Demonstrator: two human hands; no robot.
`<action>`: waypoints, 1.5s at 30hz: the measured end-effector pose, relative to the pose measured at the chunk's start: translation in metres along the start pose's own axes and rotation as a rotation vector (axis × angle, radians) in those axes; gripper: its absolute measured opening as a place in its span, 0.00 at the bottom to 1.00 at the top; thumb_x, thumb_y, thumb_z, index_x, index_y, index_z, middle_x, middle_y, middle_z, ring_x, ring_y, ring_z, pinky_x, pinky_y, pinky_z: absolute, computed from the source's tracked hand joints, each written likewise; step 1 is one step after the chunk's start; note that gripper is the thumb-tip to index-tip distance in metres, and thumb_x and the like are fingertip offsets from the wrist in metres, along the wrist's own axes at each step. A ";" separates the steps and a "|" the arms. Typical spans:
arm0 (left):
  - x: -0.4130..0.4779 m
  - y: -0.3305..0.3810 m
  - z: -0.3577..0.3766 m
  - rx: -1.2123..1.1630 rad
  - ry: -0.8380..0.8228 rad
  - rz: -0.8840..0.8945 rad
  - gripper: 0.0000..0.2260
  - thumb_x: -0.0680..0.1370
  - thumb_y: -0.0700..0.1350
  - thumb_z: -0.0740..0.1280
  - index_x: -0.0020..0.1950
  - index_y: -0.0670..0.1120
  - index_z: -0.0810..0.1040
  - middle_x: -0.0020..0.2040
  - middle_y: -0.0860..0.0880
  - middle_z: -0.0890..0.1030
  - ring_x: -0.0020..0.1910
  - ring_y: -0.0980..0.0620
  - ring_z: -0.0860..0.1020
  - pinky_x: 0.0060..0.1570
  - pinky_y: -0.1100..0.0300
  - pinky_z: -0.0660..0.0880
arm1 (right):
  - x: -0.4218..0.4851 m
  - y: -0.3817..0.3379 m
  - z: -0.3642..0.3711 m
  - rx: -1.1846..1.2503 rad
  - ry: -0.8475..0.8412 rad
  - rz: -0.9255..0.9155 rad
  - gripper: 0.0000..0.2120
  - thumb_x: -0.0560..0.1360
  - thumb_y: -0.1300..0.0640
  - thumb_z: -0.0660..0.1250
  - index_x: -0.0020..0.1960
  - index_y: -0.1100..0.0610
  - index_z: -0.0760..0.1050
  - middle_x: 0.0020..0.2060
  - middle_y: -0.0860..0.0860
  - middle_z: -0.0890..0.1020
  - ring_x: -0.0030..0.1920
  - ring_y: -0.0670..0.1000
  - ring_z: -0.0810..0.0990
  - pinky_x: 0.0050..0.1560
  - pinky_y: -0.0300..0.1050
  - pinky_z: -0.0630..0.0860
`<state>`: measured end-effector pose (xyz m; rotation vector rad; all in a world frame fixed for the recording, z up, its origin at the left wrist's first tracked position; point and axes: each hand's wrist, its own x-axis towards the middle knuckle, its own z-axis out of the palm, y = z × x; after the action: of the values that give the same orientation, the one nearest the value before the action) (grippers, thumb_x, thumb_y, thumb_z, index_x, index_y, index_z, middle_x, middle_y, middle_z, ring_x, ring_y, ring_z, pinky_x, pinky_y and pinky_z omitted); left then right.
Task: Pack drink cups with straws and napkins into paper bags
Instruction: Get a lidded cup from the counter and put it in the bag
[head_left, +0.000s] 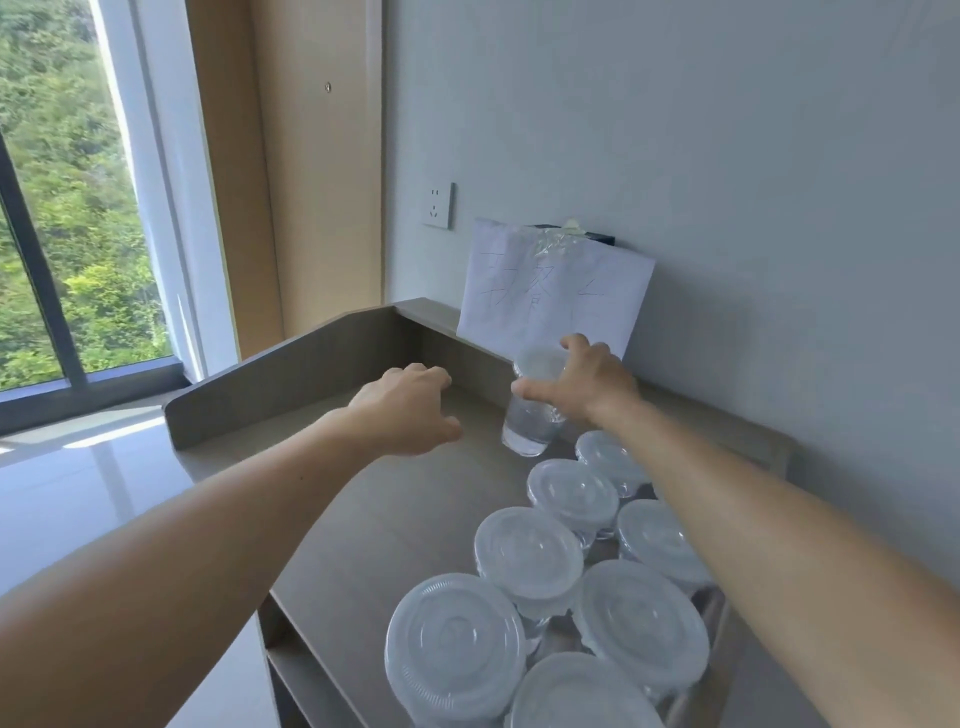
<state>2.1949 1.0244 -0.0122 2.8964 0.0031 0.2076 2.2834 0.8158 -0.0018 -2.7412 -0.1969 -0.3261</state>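
Right hand (587, 382) grips clear lidded cup (532, 410) near raised counter lip (291, 364); left hand (410, 410) loosely spread over bare matte counter beside it

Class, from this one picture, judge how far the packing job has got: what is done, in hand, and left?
Done: nothing looks packed; no bag, straw or napkin is in view. In hand: the right hand grips one cup at the back of the table; the left hand holds nothing. Left: the other lidded cups stand grouped there, all unpacked.
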 end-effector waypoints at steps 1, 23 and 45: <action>0.000 0.008 -0.007 -0.009 0.011 0.015 0.28 0.76 0.55 0.65 0.75 0.52 0.65 0.71 0.49 0.69 0.67 0.46 0.69 0.56 0.53 0.69 | -0.006 0.001 -0.017 0.027 0.019 -0.014 0.50 0.61 0.28 0.70 0.75 0.51 0.60 0.67 0.56 0.70 0.67 0.58 0.71 0.59 0.52 0.72; -0.057 0.320 0.024 -0.057 -0.078 0.630 0.30 0.75 0.55 0.68 0.75 0.50 0.66 0.72 0.48 0.70 0.69 0.46 0.70 0.64 0.52 0.69 | -0.279 0.223 -0.213 0.070 0.255 0.297 0.56 0.49 0.25 0.67 0.73 0.45 0.61 0.66 0.50 0.67 0.69 0.51 0.67 0.61 0.48 0.70; -0.272 0.492 0.355 0.029 -0.968 0.562 0.10 0.71 0.54 0.66 0.46 0.50 0.74 0.43 0.48 0.77 0.41 0.49 0.75 0.43 0.56 0.72 | -0.501 0.482 -0.093 0.161 -0.099 0.541 0.47 0.58 0.33 0.75 0.71 0.44 0.60 0.63 0.48 0.66 0.65 0.52 0.66 0.59 0.49 0.70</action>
<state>1.9680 0.4574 -0.2763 2.6315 -0.9529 -1.0937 1.8684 0.2898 -0.2108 -2.5251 0.4665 -0.0223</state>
